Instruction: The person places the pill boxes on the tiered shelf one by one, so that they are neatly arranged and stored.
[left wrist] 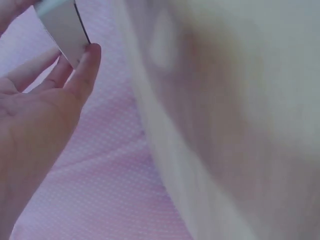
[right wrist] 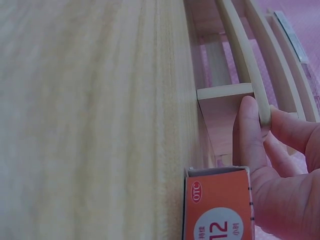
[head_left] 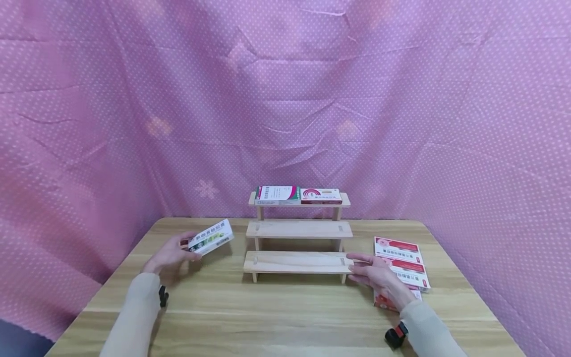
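At the left of the table, my left hand (head_left: 171,253) grips a white and green medicine box (head_left: 211,236) by its left end, tilted and held up off the wood. In the left wrist view the fingers curl against the pale side of that box (left wrist: 67,30). My right hand (head_left: 379,275) is at the right end of the lowest tier of a three-tier wooden display stand (head_left: 294,263). Seen from the right wrist, thumb and fingers (right wrist: 251,127) pinch that tier's end. Two medicine boxes, one white and green (head_left: 276,193), one white and red (head_left: 322,195), lie on the top tier.
Right of the stand, red and white medicine boxes (head_left: 407,272) lie partly behind my right hand. An orange box (right wrist: 220,200) marked OTC sits close below that hand. A pink dotted cloth (head_left: 285,109) hangs behind the wooden table (head_left: 276,317).
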The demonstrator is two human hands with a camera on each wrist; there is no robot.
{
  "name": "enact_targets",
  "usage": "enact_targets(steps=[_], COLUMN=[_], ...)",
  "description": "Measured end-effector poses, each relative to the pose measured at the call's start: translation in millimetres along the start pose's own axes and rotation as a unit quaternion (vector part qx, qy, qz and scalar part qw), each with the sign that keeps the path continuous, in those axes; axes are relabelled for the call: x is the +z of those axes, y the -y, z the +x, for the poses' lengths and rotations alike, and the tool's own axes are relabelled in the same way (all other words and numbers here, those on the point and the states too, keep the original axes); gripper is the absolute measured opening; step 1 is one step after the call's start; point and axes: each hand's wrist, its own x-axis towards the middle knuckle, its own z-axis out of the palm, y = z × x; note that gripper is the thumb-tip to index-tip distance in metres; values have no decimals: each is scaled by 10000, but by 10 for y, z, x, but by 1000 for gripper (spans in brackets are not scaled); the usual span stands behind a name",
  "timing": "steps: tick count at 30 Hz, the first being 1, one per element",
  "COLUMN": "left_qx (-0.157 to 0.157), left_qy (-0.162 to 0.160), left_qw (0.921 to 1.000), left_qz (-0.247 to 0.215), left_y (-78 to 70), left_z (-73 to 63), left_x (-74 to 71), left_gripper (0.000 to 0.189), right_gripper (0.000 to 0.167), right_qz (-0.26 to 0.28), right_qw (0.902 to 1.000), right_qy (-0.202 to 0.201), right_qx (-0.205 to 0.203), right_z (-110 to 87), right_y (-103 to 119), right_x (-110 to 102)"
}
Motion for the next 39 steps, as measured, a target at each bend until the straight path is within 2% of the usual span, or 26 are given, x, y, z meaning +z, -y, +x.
enact_targets(steps=[4,11,15,18,22,29,39], left_qx=[-3,525,661,891,1191,1283,1376], left_qy=[-23,-27,125,268,452,487,583], left_qw=[9998,9986,9972,9933,9877,9863,9842], left_qz=[-211,-48,-317,-687,-905,-921,-955], left_y=[-121,-255,-350,-424,-514,-686,-898], left_z=[-30,-46,-30,-24,-41,-64,32], left_x=[-46,-71,-55,-43,-29,45,272], left_gripper=[90,89,87,81,76,77,73], right_gripper=[46,47,47,48,47,48,47], right_qz=[1,14,-14,-44,5,12,69], right_qw=[10000,10000,9999,9997,9998,9996,9995], right_qy=[-24,23,112,164,142,209,227], right_qx=[21,-50,-122,-148,-153,-164,-199], right_z=[4,5,8,12,8,26,27], right_y=[2,-6,-17,-18,-14,-15,-24], right_x=[-3,-14,-22,-21,-16,-30,-29])
